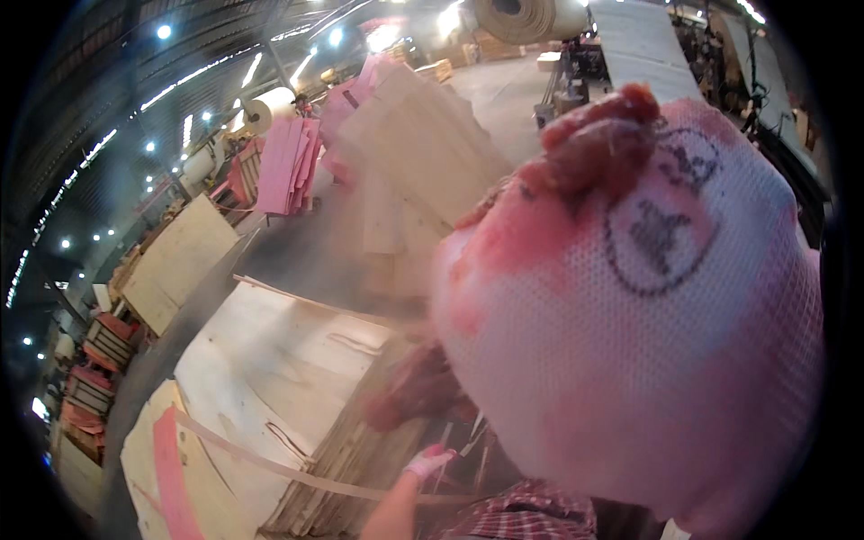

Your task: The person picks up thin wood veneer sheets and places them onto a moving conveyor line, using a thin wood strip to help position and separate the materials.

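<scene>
My right hand (630,315), in a white knit glove stained pink with dark printed marks, is raised very close and fills the right side. Its reddish-brown fingertips and a blurred reddish part lower left stand apart, and I see nothing held between them. Low in the middle, my left hand (430,461) wears a pink and white glove, its fingers closed beside thin pale strips (472,436); what they hold is too small to make out. Left of it lies a stack of pale wood veneer sheets (279,355). A pink-striped sheet (171,468) lies at its near left corner.
Beyond the stack leans a pile of large veneer sheets (423,135), with pink sheets (288,166) to its left. Another veneer stack (180,261) stands farther left. A large roll (531,18) and a pale machine bed (643,49) are at the back right.
</scene>
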A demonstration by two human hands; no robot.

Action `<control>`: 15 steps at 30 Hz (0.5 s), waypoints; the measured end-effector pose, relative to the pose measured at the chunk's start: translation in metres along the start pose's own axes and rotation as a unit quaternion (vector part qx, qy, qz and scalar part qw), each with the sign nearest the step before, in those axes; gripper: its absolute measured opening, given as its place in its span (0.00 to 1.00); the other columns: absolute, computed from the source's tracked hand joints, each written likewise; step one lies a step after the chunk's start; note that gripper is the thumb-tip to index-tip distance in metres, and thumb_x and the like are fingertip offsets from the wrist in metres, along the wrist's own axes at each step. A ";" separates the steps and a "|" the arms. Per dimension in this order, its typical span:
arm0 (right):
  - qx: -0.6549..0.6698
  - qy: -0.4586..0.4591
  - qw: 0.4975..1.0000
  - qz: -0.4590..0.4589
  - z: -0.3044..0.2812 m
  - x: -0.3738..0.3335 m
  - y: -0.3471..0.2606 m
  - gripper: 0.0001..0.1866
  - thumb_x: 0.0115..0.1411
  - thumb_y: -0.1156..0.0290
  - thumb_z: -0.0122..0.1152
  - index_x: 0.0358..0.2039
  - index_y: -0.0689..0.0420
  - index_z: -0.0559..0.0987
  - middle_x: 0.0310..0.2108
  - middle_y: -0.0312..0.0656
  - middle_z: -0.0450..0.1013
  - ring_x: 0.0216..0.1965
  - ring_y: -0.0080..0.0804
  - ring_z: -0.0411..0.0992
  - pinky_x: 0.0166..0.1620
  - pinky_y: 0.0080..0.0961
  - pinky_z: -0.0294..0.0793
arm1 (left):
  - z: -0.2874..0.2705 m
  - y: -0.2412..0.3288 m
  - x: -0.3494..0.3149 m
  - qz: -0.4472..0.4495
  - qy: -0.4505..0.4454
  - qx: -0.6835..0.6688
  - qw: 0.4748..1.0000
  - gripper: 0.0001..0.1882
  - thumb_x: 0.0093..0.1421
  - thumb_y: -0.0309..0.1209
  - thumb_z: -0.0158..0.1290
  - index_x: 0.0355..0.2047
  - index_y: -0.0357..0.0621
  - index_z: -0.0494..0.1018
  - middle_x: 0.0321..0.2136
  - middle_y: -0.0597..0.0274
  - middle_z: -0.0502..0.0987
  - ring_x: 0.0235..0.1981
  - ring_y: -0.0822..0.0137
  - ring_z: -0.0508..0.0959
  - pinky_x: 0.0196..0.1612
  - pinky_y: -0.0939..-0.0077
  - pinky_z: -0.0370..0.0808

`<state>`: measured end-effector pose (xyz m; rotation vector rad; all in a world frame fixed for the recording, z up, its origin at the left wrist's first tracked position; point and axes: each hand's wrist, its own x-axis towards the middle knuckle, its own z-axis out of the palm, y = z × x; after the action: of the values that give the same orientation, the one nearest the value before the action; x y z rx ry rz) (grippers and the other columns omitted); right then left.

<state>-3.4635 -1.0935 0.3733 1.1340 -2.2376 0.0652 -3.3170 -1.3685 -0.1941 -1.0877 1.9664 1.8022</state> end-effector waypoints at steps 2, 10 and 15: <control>-0.004 -0.001 1.000 0.002 0.035 0.035 0.037 0.11 0.48 0.56 0.57 0.22 0.50 0.73 0.21 0.38 0.71 0.29 0.35 0.73 0.37 0.35 0.68 | 0.000 -0.011 0.035 -0.057 -0.068 0.083 0.993 0.32 0.49 0.45 0.60 0.51 0.41 0.66 0.39 0.59 0.76 0.43 0.66 0.73 0.47 0.75 0.68; 0.033 0.018 0.997 -0.061 0.165 0.186 0.131 0.11 0.47 0.55 0.59 0.22 0.49 0.73 0.21 0.36 0.71 0.30 0.33 0.73 0.36 0.35 0.67 | -0.002 -0.015 0.109 -0.232 -0.047 -0.088 0.967 0.27 0.49 0.44 0.59 0.45 0.40 0.71 0.35 0.59 0.77 0.39 0.65 0.74 0.45 0.70 0.68; 0.034 0.024 0.998 -0.039 0.226 0.266 0.181 0.11 0.47 0.55 0.59 0.22 0.48 0.73 0.21 0.34 0.70 0.30 0.32 0.72 0.36 0.35 0.67 | -0.011 0.083 0.227 -0.235 -0.068 -0.098 0.965 0.27 0.50 0.43 0.59 0.45 0.39 0.70 0.36 0.58 0.77 0.39 0.64 0.74 0.45 0.69 0.69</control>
<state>-3.8290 -1.2391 0.3779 1.2420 -2.1616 0.1346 -3.5251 -1.4613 -0.2762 -1.3161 1.3290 1.7674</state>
